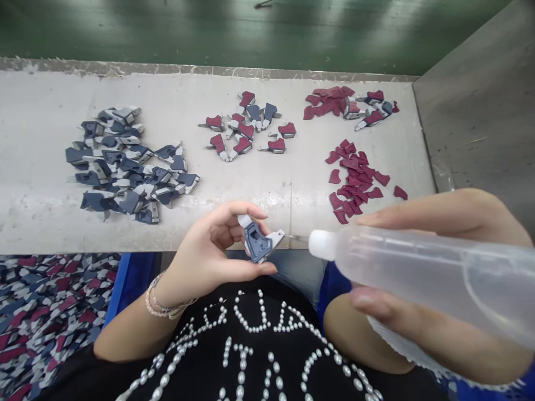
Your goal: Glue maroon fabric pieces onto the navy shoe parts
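Note:
Between thumb and fingers, my left hand grips a small blue-and-grey plastic part, its recessed blue face turned up and marked with what looks like a 2. My right hand is wrapped round a translucent squeeze bottle lying nearly level. From the bottle's white cap a thin needle tip points left at the part, with a small gap between them. Clear liquid shows inside the bottle. Maroon flat pieces lie on the table just beyond my right hand.
On the pale table, a heap of blue-grey parts lies at left. Parts with maroon faces sit mid-table. More maroon pieces are at back right. A blue bin borders many mixed parts at lower left. A grey panel stands right.

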The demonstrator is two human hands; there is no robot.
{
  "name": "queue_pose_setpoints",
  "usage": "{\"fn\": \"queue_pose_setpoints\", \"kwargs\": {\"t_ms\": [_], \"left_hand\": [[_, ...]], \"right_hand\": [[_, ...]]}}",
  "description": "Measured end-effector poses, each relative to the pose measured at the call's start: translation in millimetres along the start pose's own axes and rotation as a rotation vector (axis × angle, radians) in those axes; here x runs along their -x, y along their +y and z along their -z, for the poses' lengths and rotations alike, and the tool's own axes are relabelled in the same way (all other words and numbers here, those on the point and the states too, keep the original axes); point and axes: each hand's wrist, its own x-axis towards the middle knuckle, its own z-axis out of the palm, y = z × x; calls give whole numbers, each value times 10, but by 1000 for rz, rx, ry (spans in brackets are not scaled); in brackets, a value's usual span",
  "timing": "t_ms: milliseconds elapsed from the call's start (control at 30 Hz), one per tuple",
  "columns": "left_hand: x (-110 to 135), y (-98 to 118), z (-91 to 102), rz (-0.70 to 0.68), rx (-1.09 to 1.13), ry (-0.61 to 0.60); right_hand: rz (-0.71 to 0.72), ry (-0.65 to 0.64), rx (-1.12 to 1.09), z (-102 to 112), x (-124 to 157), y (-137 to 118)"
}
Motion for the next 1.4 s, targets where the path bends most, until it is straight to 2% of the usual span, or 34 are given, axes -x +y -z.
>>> {"fn": "queue_pose_setpoints", "kwargs": {"t_ms": [100,267,367,500,633,700,767,900,967,1067,1200,1400], "left_hand": [[10,12,30,27,98,-46],[20,26,62,-2,141,-79],[36,14,69,-46,35,-10],[47,-28,86,-202,-231,158],[27,-66,110,-215,-330,201],[18,-75,125,-188,-350,210],[14,-88,146,-154,-375,238],[-8,-174,199,-74,-376,299],[-46,-248,209,-41,-319,292],[-130,-353,178,-11,-246,241],[-211,-394,87,-42,-283,151],[-199,-318,54,-86,-374,143]], "right_hand": [[33,69,-108,30,-83,145],[-59,-115,-503,-179,-279,524],[-93,-176,-636,-345,-389,718],[-88,-155,-475,-582,-582,854],[-52,-164,-343,-749,-767,905],[-74,-163,-289,-682,-772,943],[-122,-100,-193,-479,-679,1006],[-307,138,54,32,-250,1171],[-384,153,133,124,-29,1239],[-407,110,167,-10,148,1287],[-398,98,181,-271,105,1290],[-412,50,121,-261,-18,1300]]}}
